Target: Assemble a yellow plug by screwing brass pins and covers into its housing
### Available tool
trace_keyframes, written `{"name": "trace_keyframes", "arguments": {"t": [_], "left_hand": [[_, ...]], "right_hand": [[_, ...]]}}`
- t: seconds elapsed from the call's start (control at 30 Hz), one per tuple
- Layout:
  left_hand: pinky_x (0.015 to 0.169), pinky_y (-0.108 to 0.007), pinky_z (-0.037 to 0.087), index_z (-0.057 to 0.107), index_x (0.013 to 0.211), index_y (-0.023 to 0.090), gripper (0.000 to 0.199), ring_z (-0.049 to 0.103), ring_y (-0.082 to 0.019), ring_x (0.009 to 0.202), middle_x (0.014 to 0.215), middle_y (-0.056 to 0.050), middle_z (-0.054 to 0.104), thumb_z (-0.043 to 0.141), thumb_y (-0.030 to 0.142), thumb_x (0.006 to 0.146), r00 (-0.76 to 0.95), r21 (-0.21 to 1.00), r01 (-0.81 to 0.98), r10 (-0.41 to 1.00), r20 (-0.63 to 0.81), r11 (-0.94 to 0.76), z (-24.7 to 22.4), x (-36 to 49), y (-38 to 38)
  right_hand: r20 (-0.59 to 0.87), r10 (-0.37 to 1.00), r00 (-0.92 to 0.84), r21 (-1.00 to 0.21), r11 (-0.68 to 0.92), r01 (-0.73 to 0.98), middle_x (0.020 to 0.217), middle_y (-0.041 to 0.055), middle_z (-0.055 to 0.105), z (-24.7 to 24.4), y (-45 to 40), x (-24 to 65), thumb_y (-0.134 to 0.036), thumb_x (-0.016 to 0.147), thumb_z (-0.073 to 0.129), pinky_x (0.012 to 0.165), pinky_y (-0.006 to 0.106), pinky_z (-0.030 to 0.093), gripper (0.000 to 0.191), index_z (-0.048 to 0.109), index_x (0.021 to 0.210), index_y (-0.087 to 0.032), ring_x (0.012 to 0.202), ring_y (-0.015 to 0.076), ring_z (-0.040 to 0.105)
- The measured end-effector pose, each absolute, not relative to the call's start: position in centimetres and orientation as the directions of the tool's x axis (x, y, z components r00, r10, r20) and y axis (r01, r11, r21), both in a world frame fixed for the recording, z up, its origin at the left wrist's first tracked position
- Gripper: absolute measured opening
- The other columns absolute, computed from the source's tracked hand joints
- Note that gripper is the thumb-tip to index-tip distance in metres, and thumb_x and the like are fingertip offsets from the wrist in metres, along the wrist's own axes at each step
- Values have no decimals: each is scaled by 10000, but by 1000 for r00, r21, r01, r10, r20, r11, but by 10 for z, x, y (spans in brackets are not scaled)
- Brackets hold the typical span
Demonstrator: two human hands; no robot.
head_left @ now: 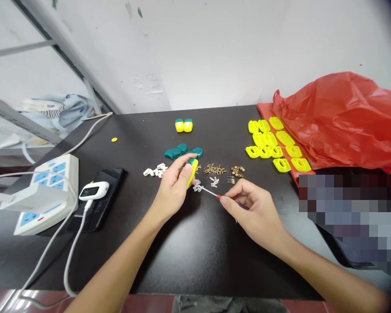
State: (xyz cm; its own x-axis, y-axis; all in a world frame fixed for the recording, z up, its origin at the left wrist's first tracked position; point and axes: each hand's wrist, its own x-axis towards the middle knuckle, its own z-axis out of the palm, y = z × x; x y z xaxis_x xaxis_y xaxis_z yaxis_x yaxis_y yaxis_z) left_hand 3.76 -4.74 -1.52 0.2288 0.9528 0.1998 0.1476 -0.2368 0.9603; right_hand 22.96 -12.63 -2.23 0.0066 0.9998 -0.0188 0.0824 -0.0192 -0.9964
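Note:
My left hand (175, 184) is closed on a yellow and green plastic case (192, 173), held on edge above the dark table. In my right hand (252, 206) is a screwdriver (211, 192) with a red and dark handle; its shaft points left, the tip near the case and over a few small metal plates (198, 187). Around them lie white parts (155, 170), green covers (179, 151), a pile of brass screws (214, 169), small silver pieces (214, 181), dark pins (230, 180) and brass square pieces (237, 171).
Two yellow-green cases (183, 125) stand at the back. Several yellow shells (264, 139) lie at right beside a red plastic bag (339, 121). On the left are a power strip (71, 174), a black phone (112, 182), a white device (94, 191) and cables.

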Motion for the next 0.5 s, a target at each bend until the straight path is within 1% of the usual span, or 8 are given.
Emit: {"name": "trace_keyframes", "arguments": {"t": [0.07,0.13,0.2,0.27,0.33,0.4,0.5], "left_hand": [[591,-289,496,630,1308,184,439,563,-140,612,722,-18,616,538,470,987,251,941,200,943,219,-272,-16,37,-47],[623,-302,519,631,1340,196,455,582,-144,631,758,-27,624,532,475,995,268,916,241,929,254,-320,-17,36,-47],[643,-306,531,627,1364,224,449,596,-142,654,814,-33,618,512,474,1009,277,893,267,916,289,-363,-19,35,-47],[647,-299,534,625,1371,241,437,603,-141,680,848,-37,607,480,466,1026,285,876,283,907,311,-390,-20,35,-49],[652,-291,534,624,1366,248,422,612,-142,714,889,-46,608,449,450,1039,286,868,300,906,313,-395,-20,35,-50],[631,-281,524,634,1343,252,398,612,-139,718,947,-58,613,448,428,1038,280,859,337,912,300,-386,-19,36,-49],[563,-269,493,667,1282,245,361,586,-116,643,1052,-77,614,515,401,994,236,854,407,940,246,-326,-14,38,-42]], "right_hand": [[0,1000,-24,-991,3,134,666,-12,610,-24,-127,230,-359,898,702,519,263,375,240,572,758,-214,565,118,533],[26,998,-64,-979,38,201,692,-4,627,-26,-128,230,-346,918,675,541,275,386,215,576,777,-218,587,132,552],[77,991,-112,-952,107,287,687,-8,622,-28,-129,230,-309,932,648,561,282,392,184,582,785,-221,595,136,552],[159,973,-167,-904,211,373,679,-14,614,-30,-129,230,-248,930,631,582,281,394,154,588,785,-220,597,131,540],[238,945,-225,-845,316,431,689,-14,617,-31,-130,229,-195,916,618,598,278,395,132,590,789,-217,602,127,534],[287,914,-286,-797,393,458,720,-3,632,-33,-131,227,-170,910,599,618,277,405,109,592,811,-213,631,133,551],[307,871,-384,-747,470,470,774,21,652,-35,-132,226,-155,910,568,648,280,422,81,604,857,-205,685,149,584]]}}
